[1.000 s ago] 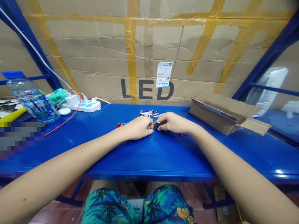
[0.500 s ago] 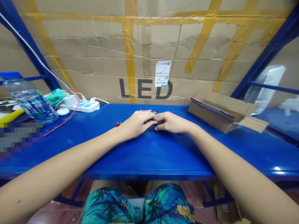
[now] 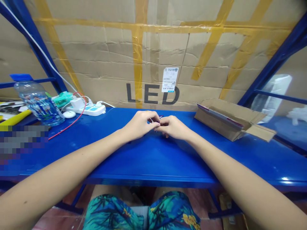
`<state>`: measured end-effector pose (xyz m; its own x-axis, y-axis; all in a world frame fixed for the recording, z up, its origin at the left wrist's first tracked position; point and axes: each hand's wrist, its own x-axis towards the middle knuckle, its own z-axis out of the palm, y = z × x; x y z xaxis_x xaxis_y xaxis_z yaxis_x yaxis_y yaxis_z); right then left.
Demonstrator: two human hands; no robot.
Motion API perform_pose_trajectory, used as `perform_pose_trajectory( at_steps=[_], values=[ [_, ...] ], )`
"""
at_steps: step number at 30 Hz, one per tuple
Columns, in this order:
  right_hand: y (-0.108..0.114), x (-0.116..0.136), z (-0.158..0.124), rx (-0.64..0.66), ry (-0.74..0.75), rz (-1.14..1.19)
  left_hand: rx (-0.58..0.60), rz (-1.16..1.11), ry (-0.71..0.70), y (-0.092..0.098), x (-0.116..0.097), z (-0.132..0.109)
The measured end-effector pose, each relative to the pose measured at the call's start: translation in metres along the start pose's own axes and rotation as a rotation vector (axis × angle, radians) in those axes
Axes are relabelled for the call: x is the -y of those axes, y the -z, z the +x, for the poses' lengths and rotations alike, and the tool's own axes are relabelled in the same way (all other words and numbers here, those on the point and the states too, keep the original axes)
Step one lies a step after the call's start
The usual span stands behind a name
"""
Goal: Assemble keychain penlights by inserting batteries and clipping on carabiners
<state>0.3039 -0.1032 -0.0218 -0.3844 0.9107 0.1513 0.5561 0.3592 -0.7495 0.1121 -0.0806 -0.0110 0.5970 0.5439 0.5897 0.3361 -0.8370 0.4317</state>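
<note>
My left hand (image 3: 141, 125) and my right hand (image 3: 174, 127) meet fingertip to fingertip over the middle of the blue table (image 3: 148, 159). Both are closed, with thumbs and fingers pinched together. Whatever sits between the fingertips is small and mostly covered; a thin, light-coloured bit shows inside the curl of my left hand, too small to name. Just behind the fingers, thin purple-and-white pieces (image 3: 161, 117) peek out on the table, largely hidden by my hands.
An open cardboard box (image 3: 219, 123) stands at the right. On the left are a water bottle (image 3: 39, 107), a white power strip (image 3: 92, 110) with plugs, a red cable (image 3: 72, 121) and a yellow-handled object (image 3: 15, 118). A large taped carton (image 3: 115, 64) walls the back.
The camera view has shifted slightly. My hands stay together, but their fingers have changed position, with my right-hand fingers curled lower. Red pieces visible beside the hands earlier no longer show.
</note>
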Motion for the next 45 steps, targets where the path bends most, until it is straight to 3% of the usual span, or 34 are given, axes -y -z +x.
perform_pose_trajectory(
  at_steps=[3,6,9,13,17,21,26,29,32,37,45],
  values=[
    [-0.008,0.006,0.004,-0.119,-0.022,-0.054,-0.079,-0.086,0.105,0.006,0.003,0.002],
    [-0.018,0.015,0.009,-0.178,-0.096,-0.180,-0.244,-0.115,0.152,0.014,0.012,0.006],
    [-0.032,0.023,0.015,-0.174,-0.123,-0.289,-0.416,-0.247,0.181,0.020,0.023,0.011],
    [-0.047,0.026,0.024,-0.107,-0.057,-0.452,-0.493,-0.510,0.320,0.020,0.028,0.015],
    [-0.042,0.023,0.021,0.008,0.026,-0.469,-0.449,-0.676,0.423,0.014,0.022,0.014],
    [-0.022,0.014,0.009,0.013,0.013,-0.379,-0.362,-0.753,0.417,0.009,0.016,0.012],
    [0.009,0.002,0.007,-0.328,-0.058,-0.078,-0.156,-0.735,0.380,0.002,0.015,0.006],
    [0.018,0.003,0.008,-0.415,0.058,0.196,-0.048,-0.643,0.341,-0.003,0.015,0.003],
    [0.016,0.006,0.007,-0.398,0.145,0.246,-0.006,-0.565,0.307,-0.007,0.016,0.001],
    [0.006,0.006,0.005,-0.329,0.147,0.135,0.002,-0.495,0.311,-0.008,0.016,0.000],
    [0.008,0.007,0.005,-0.209,0.117,0.239,0.046,-0.422,0.287,-0.003,0.010,-0.002]
  ],
)
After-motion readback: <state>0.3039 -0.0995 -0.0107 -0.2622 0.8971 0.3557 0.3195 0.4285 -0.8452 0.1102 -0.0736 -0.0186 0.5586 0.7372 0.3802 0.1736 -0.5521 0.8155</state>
